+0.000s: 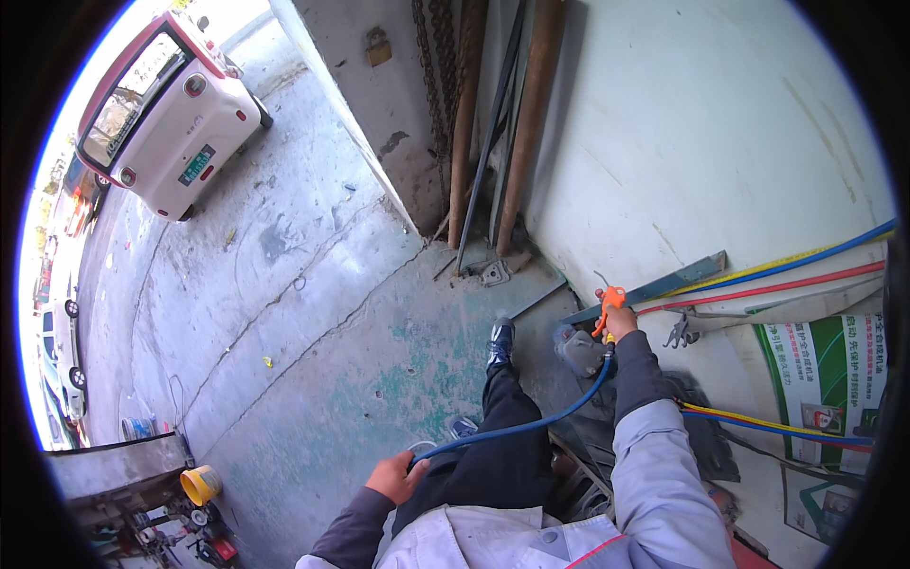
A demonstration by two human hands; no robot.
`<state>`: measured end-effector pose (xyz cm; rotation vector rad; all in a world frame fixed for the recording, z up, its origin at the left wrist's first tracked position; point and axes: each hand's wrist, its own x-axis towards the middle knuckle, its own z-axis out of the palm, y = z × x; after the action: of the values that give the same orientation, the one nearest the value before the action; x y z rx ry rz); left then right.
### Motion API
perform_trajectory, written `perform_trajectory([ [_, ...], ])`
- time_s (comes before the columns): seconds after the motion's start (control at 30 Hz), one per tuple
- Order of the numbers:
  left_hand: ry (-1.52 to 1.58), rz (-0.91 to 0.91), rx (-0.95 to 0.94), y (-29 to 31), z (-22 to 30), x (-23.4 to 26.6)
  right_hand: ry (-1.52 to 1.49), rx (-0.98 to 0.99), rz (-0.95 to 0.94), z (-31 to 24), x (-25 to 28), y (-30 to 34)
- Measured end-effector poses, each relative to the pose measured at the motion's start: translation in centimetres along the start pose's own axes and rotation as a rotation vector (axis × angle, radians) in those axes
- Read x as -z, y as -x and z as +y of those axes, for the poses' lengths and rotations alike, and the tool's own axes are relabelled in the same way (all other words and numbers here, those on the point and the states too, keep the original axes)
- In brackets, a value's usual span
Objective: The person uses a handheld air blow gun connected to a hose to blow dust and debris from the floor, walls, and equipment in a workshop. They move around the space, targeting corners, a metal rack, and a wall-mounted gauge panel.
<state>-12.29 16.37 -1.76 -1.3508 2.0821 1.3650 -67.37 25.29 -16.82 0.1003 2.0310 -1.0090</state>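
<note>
Blowgun, one; hands, two

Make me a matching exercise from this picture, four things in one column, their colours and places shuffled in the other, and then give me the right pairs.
Column one
1. Air gun
2. Hose attached to the gun
3. Bucket
4. Small car

Column two
A. Yellow, at the lower left of the view
B. Pale with red trim, at the upper left of the view
C. Orange, held in the right hand
D. Blue, running to the left hand

Right pairs: 1-C, 2-D, 3-A, 4-B
</note>
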Motion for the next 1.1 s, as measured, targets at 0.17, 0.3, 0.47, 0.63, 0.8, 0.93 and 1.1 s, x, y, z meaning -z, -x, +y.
perform_trajectory([
  [0.17,-0.023,-0.018,-0.002,-4.1,3.8,0.4,0.216,0.001,-0.068,-4.2,-0.6,-4.8],
  [0.3,-0.026,-0.1,0.076,-7.4,7.1,1.2,0.35,0.01,-0.042,-5.7,-2.6,-8.9],
  [0.47,0.035,-0.108,0.162,-10.1,8.4,2.1,0.474,-0.016,-0.057,-4.4,-3.7,-13.6],
  [0.63,-0.031,-0.045,0.118,-10.7,7.7,2.4,0.671,0.164,-0.382,-0.5,-3.5,-14.1],
  [0.8,-0.012,-0.014,0.156,-9.8,6.6,2.5,0.073,-0.163,-0.34,1.9,-2.9,-11.3],
  [0.93,0.01,0.01,0.185,-8.7,5.5,2.3,-0.011,-0.165,-0.244,4.6,-2.5,-10.3],
  [1.1,0.012,0.076,0.221,-7.4,4.0,2.6,0.014,-0.325,-0.251,8.0,-3.7,-8.6],
])
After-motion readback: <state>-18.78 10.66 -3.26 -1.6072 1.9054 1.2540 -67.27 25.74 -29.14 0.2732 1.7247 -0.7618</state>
